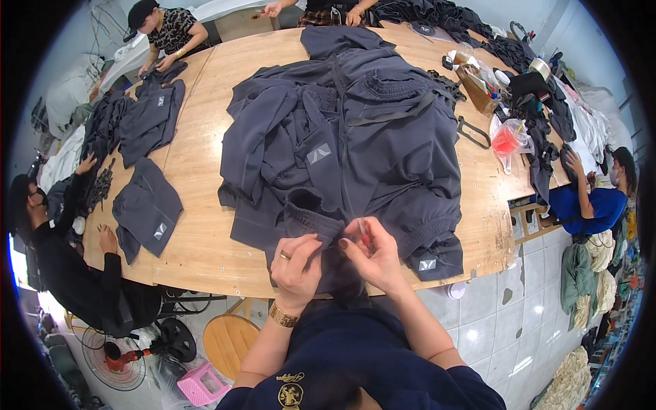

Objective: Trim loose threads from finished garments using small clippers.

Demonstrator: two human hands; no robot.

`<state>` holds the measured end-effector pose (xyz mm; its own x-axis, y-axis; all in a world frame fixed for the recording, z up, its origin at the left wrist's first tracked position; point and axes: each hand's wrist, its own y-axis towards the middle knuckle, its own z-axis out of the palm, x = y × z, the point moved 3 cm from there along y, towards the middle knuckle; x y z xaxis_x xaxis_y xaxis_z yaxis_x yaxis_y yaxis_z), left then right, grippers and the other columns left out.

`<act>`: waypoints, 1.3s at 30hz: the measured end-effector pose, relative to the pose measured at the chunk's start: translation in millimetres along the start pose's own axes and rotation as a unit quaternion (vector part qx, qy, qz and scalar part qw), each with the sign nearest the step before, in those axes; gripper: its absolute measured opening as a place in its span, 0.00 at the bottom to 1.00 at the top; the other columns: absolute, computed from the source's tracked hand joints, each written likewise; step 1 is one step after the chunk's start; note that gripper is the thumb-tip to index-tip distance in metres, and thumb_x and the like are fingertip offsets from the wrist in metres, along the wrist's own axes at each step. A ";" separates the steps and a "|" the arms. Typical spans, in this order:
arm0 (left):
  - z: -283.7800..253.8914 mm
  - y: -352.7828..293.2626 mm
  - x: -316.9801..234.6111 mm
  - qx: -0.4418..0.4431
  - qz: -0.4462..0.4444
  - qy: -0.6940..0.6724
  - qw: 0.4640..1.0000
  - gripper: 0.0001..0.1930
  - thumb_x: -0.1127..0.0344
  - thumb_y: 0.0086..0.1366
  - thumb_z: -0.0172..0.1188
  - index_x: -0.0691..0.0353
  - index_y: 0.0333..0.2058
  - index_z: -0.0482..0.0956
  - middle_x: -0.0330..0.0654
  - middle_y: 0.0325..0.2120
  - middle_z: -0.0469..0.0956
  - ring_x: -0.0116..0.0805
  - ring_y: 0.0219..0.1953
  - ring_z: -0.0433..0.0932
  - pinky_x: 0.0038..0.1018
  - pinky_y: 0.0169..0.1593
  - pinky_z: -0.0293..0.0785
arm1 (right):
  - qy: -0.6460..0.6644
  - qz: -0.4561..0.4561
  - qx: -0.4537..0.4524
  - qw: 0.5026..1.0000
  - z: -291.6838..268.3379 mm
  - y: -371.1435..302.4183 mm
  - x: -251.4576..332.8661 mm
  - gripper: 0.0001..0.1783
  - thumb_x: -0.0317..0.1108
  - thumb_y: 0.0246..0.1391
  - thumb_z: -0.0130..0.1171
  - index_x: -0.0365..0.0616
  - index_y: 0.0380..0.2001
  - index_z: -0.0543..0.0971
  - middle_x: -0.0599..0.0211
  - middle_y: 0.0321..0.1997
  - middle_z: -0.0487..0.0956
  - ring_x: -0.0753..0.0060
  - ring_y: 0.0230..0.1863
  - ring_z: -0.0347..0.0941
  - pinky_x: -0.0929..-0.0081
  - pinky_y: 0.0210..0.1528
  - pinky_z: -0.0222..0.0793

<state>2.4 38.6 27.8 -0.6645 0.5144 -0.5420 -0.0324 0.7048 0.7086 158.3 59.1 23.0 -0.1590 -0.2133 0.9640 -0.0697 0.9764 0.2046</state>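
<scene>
A pile of dark grey garments with elastic waistbands covers the middle of the table before me. At its near edge my left hand pinches the gathered elastic edge of one dark grey garment, whose opening faces up. Close beside it, my right hand is closed around a small red-handled tool; fingers cover most of it, so its exact kind is hard to make out. The right fingertips are right at the garment's edge. Shiny light patches mark several garments.
Folded dark garments lie on the wooden table at left. Black scissors handles, a red drink bag and a box sit at right. Co-workers sit left, far left and right. A wooden stool stands below.
</scene>
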 end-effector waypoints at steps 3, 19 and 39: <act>-1.6 0.7 -2.5 0.001 0.026 0.012 1.000 0.15 0.84 0.41 0.60 0.63 0.30 0.79 0.41 0.31 0.78 0.41 0.30 0.76 0.30 0.34 0.74 | -0.024 -0.064 0.016 0.998 3.6 1.4 6.1 0.14 0.25 0.44 0.63 0.39 0.36 0.74 0.64 0.19 0.72 0.77 0.15 0.66 0.79 0.20 0.61; -0.7 -2.8 -1.5 -0.011 0.033 -0.018 0.999 0.14 0.84 0.41 0.63 0.64 0.30 0.80 0.41 0.30 0.77 0.41 0.31 0.76 0.29 0.35 0.74 | 0.157 0.037 -0.032 0.986 7.2 -2.9 -8.6 0.08 0.22 0.53 0.55 0.39 0.38 0.72 0.62 0.24 0.76 0.77 0.23 0.75 0.82 0.24 0.63; -0.5 2.5 0.2 -0.001 0.008 -0.050 0.999 0.13 0.84 0.40 0.66 0.63 0.27 0.79 0.42 0.30 0.78 0.40 0.33 0.77 0.29 0.38 0.75 | 0.133 0.027 -0.057 0.989 15.4 -11.3 -11.9 0.09 0.21 0.52 0.55 0.39 0.38 0.70 0.78 0.19 0.66 0.91 0.18 0.57 0.89 0.21 0.53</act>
<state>1.9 40.2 29.7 -0.5872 0.5713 -0.5734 -0.0249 0.6953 0.7183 145.9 50.1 6.6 0.1067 -0.1579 0.9817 0.0454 0.9871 0.1538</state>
